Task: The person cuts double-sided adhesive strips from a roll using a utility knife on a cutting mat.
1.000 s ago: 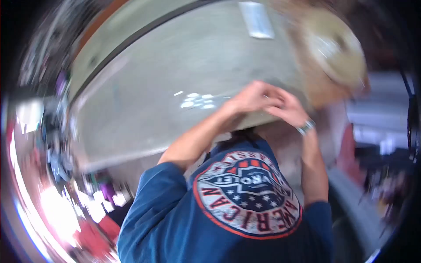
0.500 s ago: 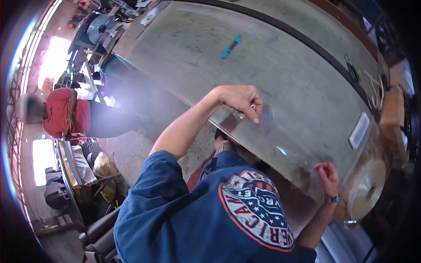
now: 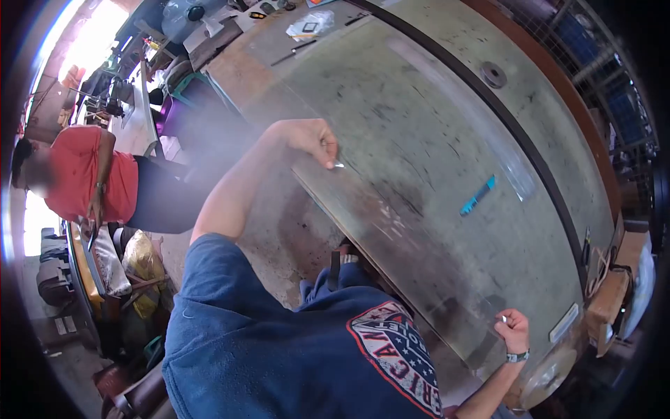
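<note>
My left hand (image 3: 314,143) is closed in a pinch at one end of a clear plastic film (image 3: 398,227). The film runs along the near side of the worktable (image 3: 419,160), with light glinting off it. At its other end my right hand (image 3: 514,331), with a watch on the wrist, pinches a corner between thumb and fingers. The film's exact edges are hard to make out. Beyond it a turquoise marker or cutter (image 3: 478,195) lies on the table. Close to my right hand is a roll of clear material (image 3: 551,377).
A dark strip (image 3: 481,77) runs lengthwise over the table. Past the marker lies a clear plastic strip (image 3: 513,171), and a grey tape roll (image 3: 493,75) sits further off. Cardboard boxes (image 3: 611,300) stand at right. A person in a red shirt (image 3: 94,174) is at left.
My hands have moved farther apart, the left one leftward, and the film now spans a longer stretch of table. The view has shifted, showing more of the table's far left end.
</note>
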Available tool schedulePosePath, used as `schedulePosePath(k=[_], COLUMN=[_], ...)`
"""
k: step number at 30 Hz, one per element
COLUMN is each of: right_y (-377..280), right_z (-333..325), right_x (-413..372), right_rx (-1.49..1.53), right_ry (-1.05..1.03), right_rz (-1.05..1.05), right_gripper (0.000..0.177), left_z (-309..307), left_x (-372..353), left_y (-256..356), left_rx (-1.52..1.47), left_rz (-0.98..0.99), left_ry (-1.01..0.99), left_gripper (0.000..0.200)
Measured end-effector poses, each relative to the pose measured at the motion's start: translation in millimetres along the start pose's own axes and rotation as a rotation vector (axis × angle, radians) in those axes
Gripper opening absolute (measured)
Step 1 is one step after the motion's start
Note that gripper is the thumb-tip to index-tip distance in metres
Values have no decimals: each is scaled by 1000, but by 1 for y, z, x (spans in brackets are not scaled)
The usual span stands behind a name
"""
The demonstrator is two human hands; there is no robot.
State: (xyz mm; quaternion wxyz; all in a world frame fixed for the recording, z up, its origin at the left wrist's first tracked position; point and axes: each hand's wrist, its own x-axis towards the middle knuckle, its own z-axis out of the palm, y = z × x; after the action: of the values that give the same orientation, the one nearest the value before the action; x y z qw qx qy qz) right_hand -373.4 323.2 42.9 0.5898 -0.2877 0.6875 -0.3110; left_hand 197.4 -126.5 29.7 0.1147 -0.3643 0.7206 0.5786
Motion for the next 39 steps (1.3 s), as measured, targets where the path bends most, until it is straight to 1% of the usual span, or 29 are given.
schedulePosePath(k=[2,3,5,6,9,11,14,16,19,22,25,28,31,34,37,39], right_y=[-30,-39,-53,-52,-46,-49,-38,-35,-33,-27,-34,-31,-40,-47,-47,-43], right_z=[34,45,74,82,118,148,178,194,215,225,233,230,231,232,231,229], right_x=[29,40,72,86,126,140,159,161,161,160,156,154,152,153,154,154], right_rx=[-110,-91,-72,-117,-186,-205,-242,-220,-189,-202,-197,-227,-222,-231,-252,-255], right_ry=[-24,-32,-59,-75,-104,-97,-82,-72,-61,-54,-33,-11,22,43,39,36], right_rz=[69,83,94,85,57,66,65,103,122,132,169,169,196,225,214,209], right_gripper=[17,17,18,18,19,18,17,16,16,16,15,15,16,15,14,14], left_z=[-41,-51,-76,-90,-122,-137,-152,-156,-164,-156,-140,-129,-121,-122,-123,-123], left_x=[-28,-38,-49,-54,-66,-71,-64,-64,-56,-45,-38,-24,-23,-22,-21,-21], left_y=[-24,-38,-93,-117,-167,-221,-253,-228,-231,-243,-225,-249,-241,-244,-243,-244], left_rx=[40,44,2,-6,18,-154,-249,-148,-160,-129,-157,-219,-70,-153,-156,-101], left_rz=[-34,-48,-113,-149,-85,-34,-40,-76,-114,-87,-130,-18,-35,-65,-104,-94], left_ry=[63,97,159,198,253,432,625,711,818,962,1147,1329,1439,1409,1412,1428], left_gripper=[26,26,25,25,22,19,13,11,11,12,13,17,24,28,28,28])
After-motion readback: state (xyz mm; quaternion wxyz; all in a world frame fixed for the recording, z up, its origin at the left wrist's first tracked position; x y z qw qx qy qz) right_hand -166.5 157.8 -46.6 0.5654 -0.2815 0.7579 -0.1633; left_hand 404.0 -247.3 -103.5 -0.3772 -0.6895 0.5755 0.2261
